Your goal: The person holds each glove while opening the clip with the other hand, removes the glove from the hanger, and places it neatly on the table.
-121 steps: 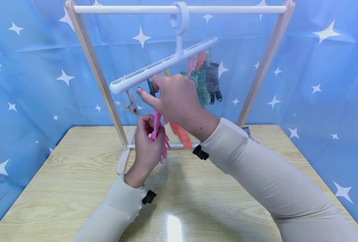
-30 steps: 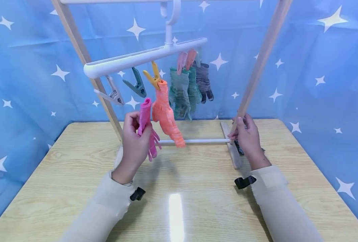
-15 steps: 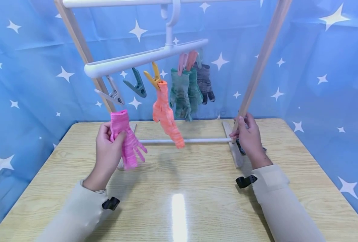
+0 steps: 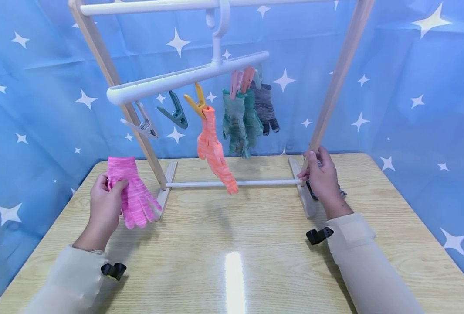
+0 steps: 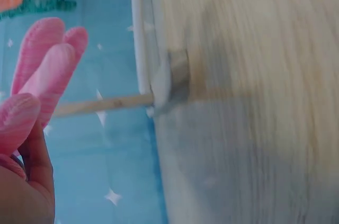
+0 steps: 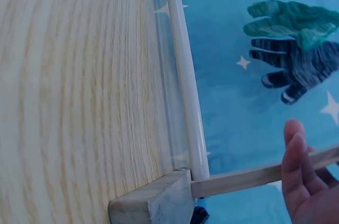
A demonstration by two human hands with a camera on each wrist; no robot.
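My left hand pinches a pink knitted glove by its cuff side, thumb in front, above the table's left part. The glove's fingers droop to the right; the left wrist view has its pink fingertips. My right hand grips the right wooden post of a drying rack near its foot, also visible in the right wrist view as the post. From a tilted white hanger, an orange glove hangs in a yellow clothespin. A green clothespin and a white clothespin hold nothing.
Green gloves and a dark grey glove hang farther right on the hanger. A white lower bar joins the rack's feet. Dark knitted fabric lies behind my right hand. Star-patterned blue cloth encloses the table.
My left hand has carried the pink glove left and down, away from the hanger, and the glove has turned flat to view. My right hand left the green clothespin and went to the right post.
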